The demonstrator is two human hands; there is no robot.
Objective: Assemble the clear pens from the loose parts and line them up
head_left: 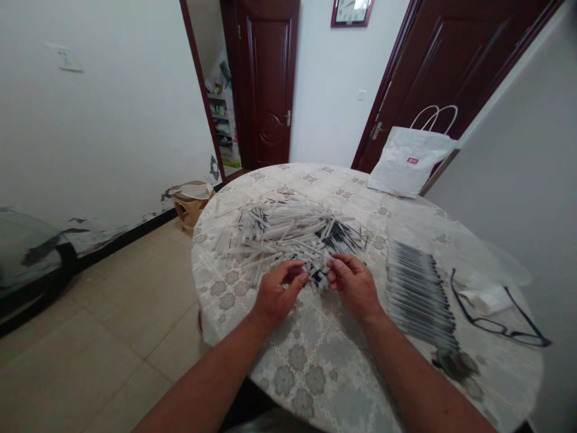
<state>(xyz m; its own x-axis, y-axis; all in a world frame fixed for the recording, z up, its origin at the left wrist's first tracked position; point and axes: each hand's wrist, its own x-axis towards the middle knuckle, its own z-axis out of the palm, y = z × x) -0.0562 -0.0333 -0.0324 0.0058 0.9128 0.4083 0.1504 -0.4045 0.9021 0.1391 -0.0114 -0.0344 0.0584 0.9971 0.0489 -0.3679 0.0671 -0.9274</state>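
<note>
Both my hands are at the near edge of a loose pile of thin white tubes on the table. Dark slim sticks are mixed in, mostly on the pile's right side. My left hand is curled, thumb and forefinger drawn together beside the pile. Opposite it, my right hand pinches with thumb and forefinger. What either hand holds is too small to make out. To the right of my right forearm, a neat row of grey-and-dark sticks lies side by side.
The round table wears a flowered cloth. Black-framed glasses lie at the right, by a folded white tissue and clear plastic film. A white bag stands at the back right. A brown stool is on the floor at left.
</note>
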